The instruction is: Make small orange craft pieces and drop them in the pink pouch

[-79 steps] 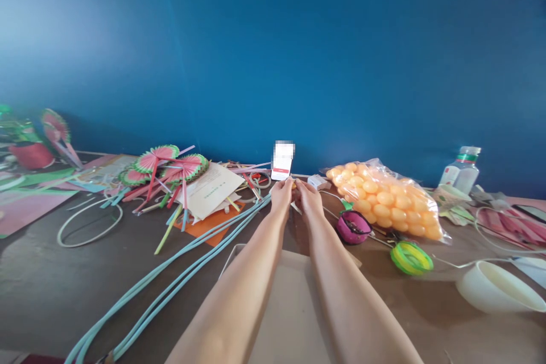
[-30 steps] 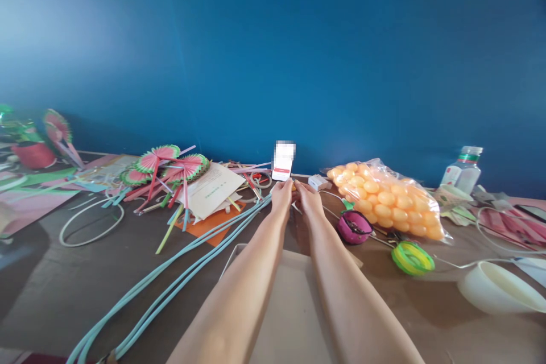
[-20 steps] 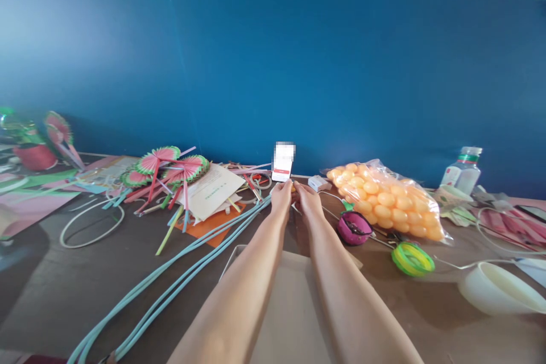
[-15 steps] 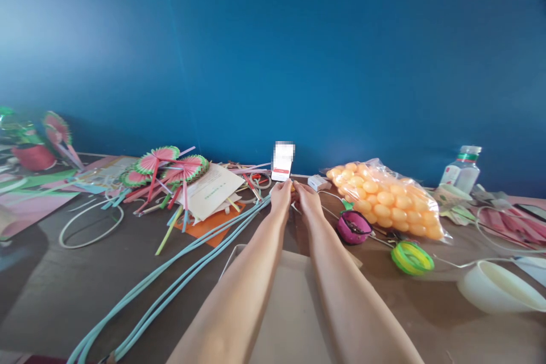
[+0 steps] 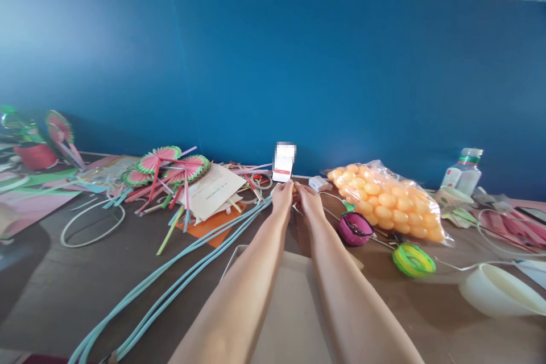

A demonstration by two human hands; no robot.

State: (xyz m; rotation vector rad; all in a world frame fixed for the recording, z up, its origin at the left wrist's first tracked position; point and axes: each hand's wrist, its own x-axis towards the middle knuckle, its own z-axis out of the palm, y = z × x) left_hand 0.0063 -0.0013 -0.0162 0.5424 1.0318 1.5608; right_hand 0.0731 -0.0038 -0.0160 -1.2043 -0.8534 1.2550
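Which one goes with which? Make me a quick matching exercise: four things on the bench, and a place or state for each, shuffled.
1. phone
2. bag of orange balls
3. purple container
4. light blue cords

A. clear plastic, left of the bottle
B. open-topped, right of the right hand
C. stretched out left of the left forearm
D. screen lit, just beyond the left hand

Pairs: 1-D, 2-A, 3-B, 4-C

Far centre: phone [image 5: 282,172], wall panel [image 5: 273,57] behind it. Left hand [image 5: 281,198] and right hand [image 5: 310,199] close together on its near side. On tabletop [image 5: 170,307], leftward: papers [image 5: 215,189], then paper fans [image 5: 160,159]. Rightward: box [image 5: 318,183], bag [image 5: 388,207], bottle [image 5: 463,173]. Bowl [image 5: 499,293] near right.
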